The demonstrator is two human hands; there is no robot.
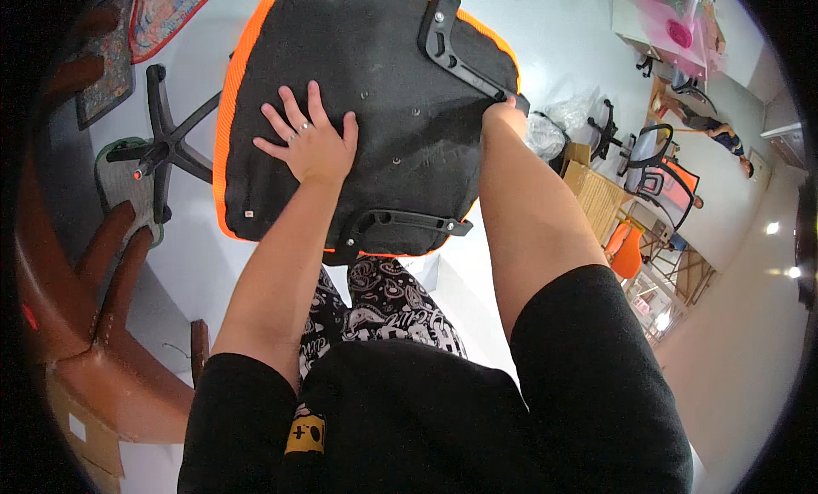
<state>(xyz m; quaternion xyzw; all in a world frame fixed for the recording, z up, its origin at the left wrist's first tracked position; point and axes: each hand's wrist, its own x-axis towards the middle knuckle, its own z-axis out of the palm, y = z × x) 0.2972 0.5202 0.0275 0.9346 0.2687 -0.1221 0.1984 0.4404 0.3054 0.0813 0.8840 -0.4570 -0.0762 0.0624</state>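
Observation:
A chair seat (383, 119) is in front of me, its black fabric underside facing me and its rim edged in orange. My left hand (313, 140) lies open and flat on that underside, fingers spread, with a ring showing. My right hand (505, 116) is closed at the seat's right edge, on the end of a black armrest bracket (460, 55); its fingertips are mostly hidden. A second black bracket (400, 221) is fixed along the near edge. Several small bolt holes dot the underside between the brackets.
A black five-legged chair base (166, 144) is on the floor at left, close to brown padded furniture (128, 358). Patterned mats (166, 17) lie at the upper left. On the right are clear plastic wrap (567, 115), a cardboard box (596, 196), office chairs (656, 174) and another person (724, 136).

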